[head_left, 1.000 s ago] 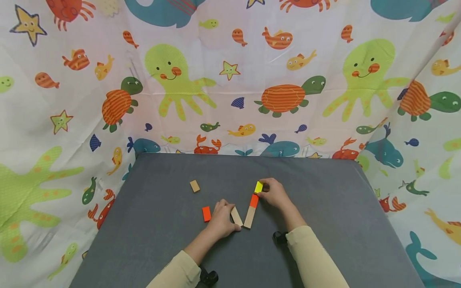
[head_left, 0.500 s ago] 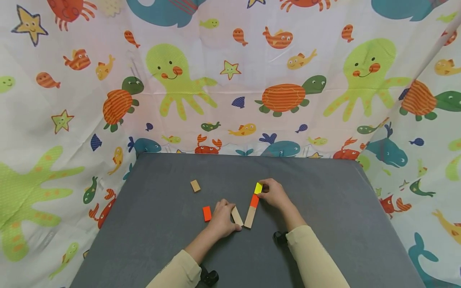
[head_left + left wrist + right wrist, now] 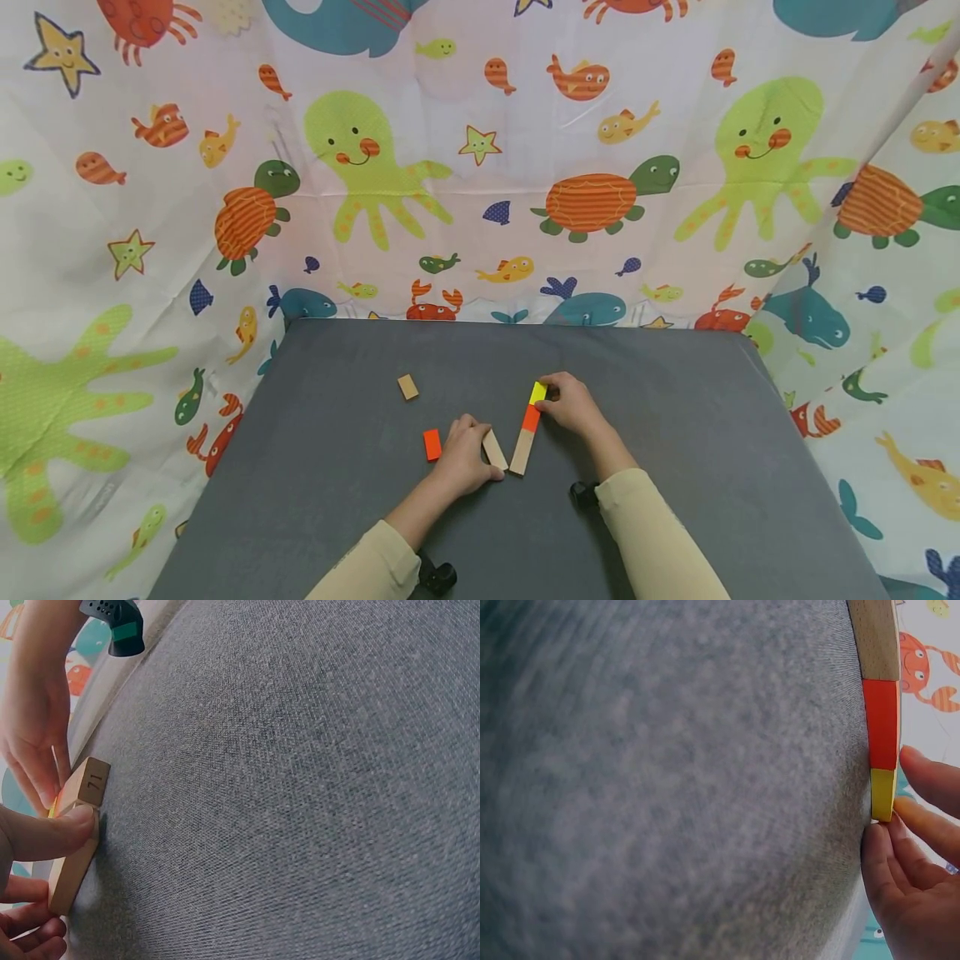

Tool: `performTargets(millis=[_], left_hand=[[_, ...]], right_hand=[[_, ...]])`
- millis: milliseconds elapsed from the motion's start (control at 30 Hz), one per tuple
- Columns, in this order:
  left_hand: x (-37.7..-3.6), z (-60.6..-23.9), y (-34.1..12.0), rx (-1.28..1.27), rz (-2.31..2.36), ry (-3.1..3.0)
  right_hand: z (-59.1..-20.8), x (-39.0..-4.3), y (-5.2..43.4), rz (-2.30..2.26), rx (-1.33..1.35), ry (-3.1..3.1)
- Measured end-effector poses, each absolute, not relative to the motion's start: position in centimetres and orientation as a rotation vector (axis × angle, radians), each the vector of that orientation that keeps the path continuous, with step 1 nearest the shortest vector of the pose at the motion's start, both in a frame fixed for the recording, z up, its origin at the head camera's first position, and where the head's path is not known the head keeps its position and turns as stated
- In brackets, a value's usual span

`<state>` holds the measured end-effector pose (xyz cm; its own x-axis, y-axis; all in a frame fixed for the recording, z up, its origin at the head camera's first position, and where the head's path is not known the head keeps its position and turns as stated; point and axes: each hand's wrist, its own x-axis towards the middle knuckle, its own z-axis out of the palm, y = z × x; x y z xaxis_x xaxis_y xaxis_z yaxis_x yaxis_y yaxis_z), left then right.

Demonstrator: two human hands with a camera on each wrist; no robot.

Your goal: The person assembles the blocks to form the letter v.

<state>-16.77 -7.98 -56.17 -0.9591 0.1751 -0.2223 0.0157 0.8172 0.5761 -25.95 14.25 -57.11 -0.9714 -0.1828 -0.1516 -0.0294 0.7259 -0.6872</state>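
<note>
My left hand (image 3: 463,458) holds a plain wooden block (image 3: 495,450) by its ends, thumb at the near end and fingertips at the far one. Close to its right lies a second plain block (image 3: 521,454), marked 71 on its end in the left wrist view. An orange-red block (image 3: 530,418) and a yellow block (image 3: 538,392) continue from it in a slanted row, so the blocks form a V. At the row's far end my right hand (image 3: 572,404) pinches the yellow block; the right wrist view shows fingertips against its end.
Left of my left hand lies a loose orange-red block (image 3: 432,445). Farther back is a small wooden block (image 3: 407,387). The grey table (image 3: 315,467) ends at a curtain (image 3: 480,200) printed with sea animals.
</note>
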Motion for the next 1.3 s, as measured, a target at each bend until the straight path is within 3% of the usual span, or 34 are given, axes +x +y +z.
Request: performTargets(millis=[1300], left_hand=[[-16.7,-56.4,-8.2,0.171,0.882,2.744]], right_hand=[[-55.9,-23.5,13.5,-0.908,-0.371,2.793]])
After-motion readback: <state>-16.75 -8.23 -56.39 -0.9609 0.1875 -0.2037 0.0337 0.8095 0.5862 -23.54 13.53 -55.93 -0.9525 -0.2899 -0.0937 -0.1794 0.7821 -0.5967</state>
